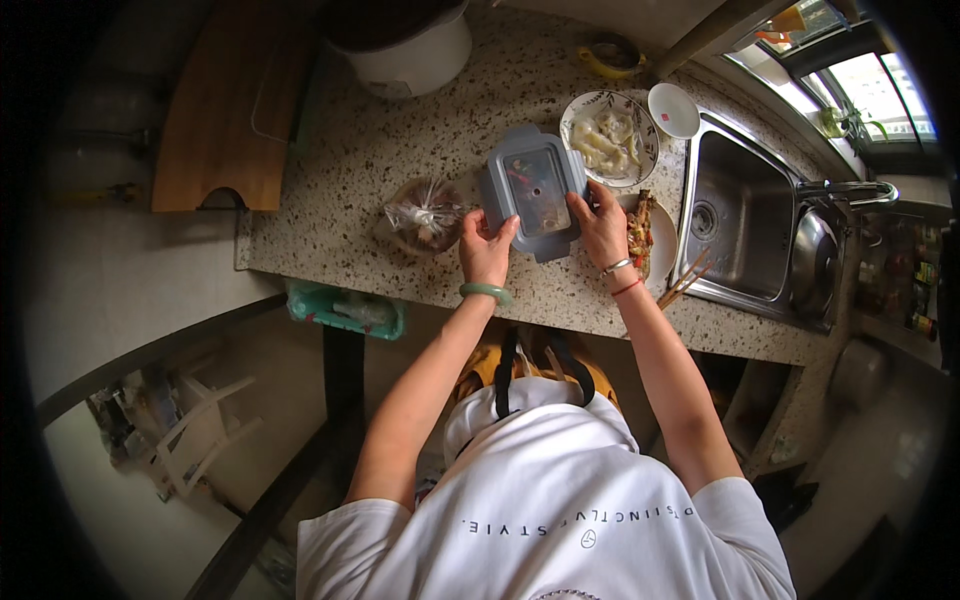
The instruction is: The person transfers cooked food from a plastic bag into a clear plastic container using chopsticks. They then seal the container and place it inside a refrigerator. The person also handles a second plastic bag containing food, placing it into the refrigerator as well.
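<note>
Both my hands are on a food container point(515, 190) with a grey clip lid and a see-through middle, over the counter. My left hand point(486, 248) grips its near left corner, thumb on top. My right hand point(602, 228) has the right edge, with the thumb lying on the lid. Some contents show dimly through the clear part. Just left of my left hand lies a knotted clear plastic bag point(425, 215) with something dark in it. Beyond my right hand is a patterned plate point(568, 128) of pale, dumpling-like food. A white plate point(662, 245) with reddish-brown food sits partly behind my right hand.
Chopsticks point(686, 281) rest by the white plate. A small white bowl point(674, 110) stands near the steel sink point(735, 215) on the right. At the back are a rice cooker point(410, 60) and a yellow ring-shaped item point(612, 58). A wooden board point(230, 120) is at left, a teal basket point(310, 305) below the counter edge.
</note>
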{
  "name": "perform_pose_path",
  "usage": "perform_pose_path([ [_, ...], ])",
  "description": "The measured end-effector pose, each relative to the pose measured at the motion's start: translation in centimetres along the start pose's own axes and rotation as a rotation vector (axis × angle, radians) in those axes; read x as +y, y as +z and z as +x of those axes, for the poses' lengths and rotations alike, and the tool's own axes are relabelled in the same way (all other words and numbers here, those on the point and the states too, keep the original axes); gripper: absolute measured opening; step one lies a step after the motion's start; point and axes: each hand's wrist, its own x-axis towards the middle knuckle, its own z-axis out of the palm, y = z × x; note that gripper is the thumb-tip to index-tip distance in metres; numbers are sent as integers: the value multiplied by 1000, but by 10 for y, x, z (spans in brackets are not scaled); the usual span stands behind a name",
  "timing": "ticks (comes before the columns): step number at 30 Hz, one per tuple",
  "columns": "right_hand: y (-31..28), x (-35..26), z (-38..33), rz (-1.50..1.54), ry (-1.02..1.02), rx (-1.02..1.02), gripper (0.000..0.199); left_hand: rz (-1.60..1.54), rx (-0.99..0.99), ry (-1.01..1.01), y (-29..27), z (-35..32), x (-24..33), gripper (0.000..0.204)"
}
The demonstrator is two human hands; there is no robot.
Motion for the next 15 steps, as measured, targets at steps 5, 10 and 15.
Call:
perform_pose_path([
  [5, 7, 0, 5, -140, -3, -35, 45, 43, 63, 32, 3, 8, -16, 39],
  [10, 9, -5, 7, -203, 30, -71, 44, 43, 58, 40, 4, 13, -24, 36],
  [15, 19, 12, 13, -123, 114, -175, 44, 93, 53, 23, 3, 18, -29, 37],
])
